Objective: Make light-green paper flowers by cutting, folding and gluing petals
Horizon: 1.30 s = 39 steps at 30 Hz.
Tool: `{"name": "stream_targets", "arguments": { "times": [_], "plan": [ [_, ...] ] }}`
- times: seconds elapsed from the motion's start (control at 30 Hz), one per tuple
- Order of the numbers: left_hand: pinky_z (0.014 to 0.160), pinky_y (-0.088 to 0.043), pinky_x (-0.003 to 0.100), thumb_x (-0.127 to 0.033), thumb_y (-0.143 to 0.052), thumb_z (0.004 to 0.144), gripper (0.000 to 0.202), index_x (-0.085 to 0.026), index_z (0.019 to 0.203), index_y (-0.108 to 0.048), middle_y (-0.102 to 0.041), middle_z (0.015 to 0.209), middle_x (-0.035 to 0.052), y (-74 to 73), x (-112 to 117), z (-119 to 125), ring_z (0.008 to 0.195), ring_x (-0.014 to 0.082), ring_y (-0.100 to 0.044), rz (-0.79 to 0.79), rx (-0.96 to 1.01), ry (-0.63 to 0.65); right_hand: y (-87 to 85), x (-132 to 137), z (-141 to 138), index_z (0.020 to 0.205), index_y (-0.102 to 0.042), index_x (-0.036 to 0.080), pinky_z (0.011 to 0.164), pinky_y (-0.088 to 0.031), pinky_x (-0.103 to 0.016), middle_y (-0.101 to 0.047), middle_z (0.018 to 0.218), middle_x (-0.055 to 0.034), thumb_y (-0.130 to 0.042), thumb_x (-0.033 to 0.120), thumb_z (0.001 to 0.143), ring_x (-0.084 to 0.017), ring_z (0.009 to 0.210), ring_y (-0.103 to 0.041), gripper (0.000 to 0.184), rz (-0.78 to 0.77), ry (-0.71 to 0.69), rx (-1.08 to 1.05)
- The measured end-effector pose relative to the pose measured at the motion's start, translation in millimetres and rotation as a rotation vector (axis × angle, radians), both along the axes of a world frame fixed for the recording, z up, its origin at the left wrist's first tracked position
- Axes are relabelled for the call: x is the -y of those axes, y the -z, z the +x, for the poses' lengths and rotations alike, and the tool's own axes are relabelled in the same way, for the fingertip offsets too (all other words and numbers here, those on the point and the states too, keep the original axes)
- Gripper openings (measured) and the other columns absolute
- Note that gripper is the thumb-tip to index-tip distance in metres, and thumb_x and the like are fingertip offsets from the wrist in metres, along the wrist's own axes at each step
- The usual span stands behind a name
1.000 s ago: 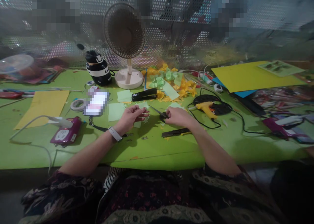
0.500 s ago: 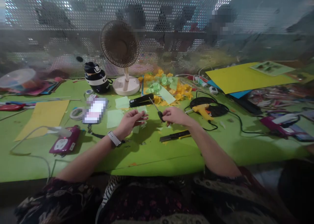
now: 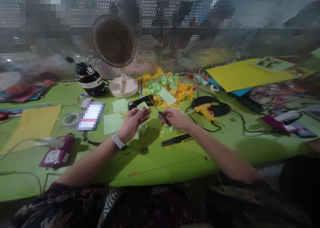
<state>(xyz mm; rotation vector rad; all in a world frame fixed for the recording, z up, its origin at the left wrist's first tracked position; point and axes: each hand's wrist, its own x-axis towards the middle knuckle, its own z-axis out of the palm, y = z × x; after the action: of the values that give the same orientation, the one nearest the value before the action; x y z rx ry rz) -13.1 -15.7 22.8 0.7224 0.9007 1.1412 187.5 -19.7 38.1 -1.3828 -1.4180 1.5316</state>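
My left hand (image 3: 132, 121), with a watch on its wrist, is closed on a small light green paper piece (image 3: 142, 105) at its fingertips. My right hand (image 3: 174, 118) grips what look like scissors (image 3: 163, 116) by the dark handle, thin metal blades pointing up and left towards the paper. Fingers hide part of the handle. Green paper scraps (image 3: 142, 128) lie below the left hand. Behind the hands are a black stapler (image 3: 133, 104) and a heap of yellow paper flowers (image 3: 183, 92) and green paper flowers (image 3: 153, 87). A box cutter (image 3: 176, 140) lies below my right wrist.
A yellow glue gun (image 3: 206, 112) with a trailing cord lies to the right. Leftward are a phone (image 3: 90, 116), a tape roll (image 3: 70, 120) and a purple power bank (image 3: 57, 152). A fan (image 3: 122, 87) and a black bottle (image 3: 90, 81) stand at the back.
The scissors' handle now sits further out of my right hand, towards the left. A green paper piece now shows plainly in my left fingertips. The whole view has shifted slightly.
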Motion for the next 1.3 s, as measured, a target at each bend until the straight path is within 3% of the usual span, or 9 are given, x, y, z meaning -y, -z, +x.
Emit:
{"name": "stream_targets", "arguments": {
  "times": [0.2, 0.5, 0.87, 1.3],
  "plan": [
    [0.099, -0.054, 0.035, -0.029, -0.087, 0.07, 0.041, -0.018, 0.072, -0.048, -0.077, 0.089, 0.0049, 5.4, 5, 3, 0.099, 0.0179, -0.074, -0.029, 0.095, -0.028, 11.5, 14, -6, 0.078, -0.053, 0.019, 0.048, -0.044, -0.021, -0.058, 0.065, 0.0044, -0.087, 0.059, 0.056, -0.008, 0.054, -0.051, 0.056, -0.002, -0.075, 0.06],
    [0.1, -0.055, 0.037, -0.028, -0.083, 0.077, 0.035, -0.018, 0.076, -0.049, -0.078, 0.099, 0.0087, 6.4, 10, 6, 0.1, 0.0195, -0.074, -0.072, 0.087, 0.023, 21.0, 18, 1, 0.078, -0.049, 0.021, 0.052, -0.046, -0.023, -0.054, 0.069, 0.0036, -0.081, 0.057, 0.067, -0.01, 0.059, -0.053, 0.049, 0.022, -0.174, 0.033],
    [0.096, -0.057, 0.036, -0.023, -0.079, 0.08, 0.027, -0.016, 0.076, -0.053, -0.078, 0.095, 0.009, 10.1, 12, 5, 0.097, 0.0188, -0.075, -0.073, 0.088, 0.06, 17.8, 21, 2, 0.08, -0.049, 0.021, 0.053, -0.043, -0.024, -0.054, 0.069, 0.0035, -0.079, 0.056, 0.069, -0.011, 0.06, -0.052, 0.048, 0.015, -0.198, 0.071],
    [0.095, -0.057, 0.036, -0.023, -0.08, 0.079, 0.027, -0.015, 0.075, -0.055, -0.079, 0.095, 0.0108, 7.7, 12, 3, 0.095, 0.0188, -0.075, -0.053, 0.099, 0.071, 16.8, 20, 0, 0.072, -0.048, 0.021, 0.06, -0.04, -0.027, -0.052, 0.063, 0.0048, -0.08, 0.066, 0.062, -0.013, 0.062, -0.053, 0.056, 0.072, -0.163, 0.085]
  ]
}}
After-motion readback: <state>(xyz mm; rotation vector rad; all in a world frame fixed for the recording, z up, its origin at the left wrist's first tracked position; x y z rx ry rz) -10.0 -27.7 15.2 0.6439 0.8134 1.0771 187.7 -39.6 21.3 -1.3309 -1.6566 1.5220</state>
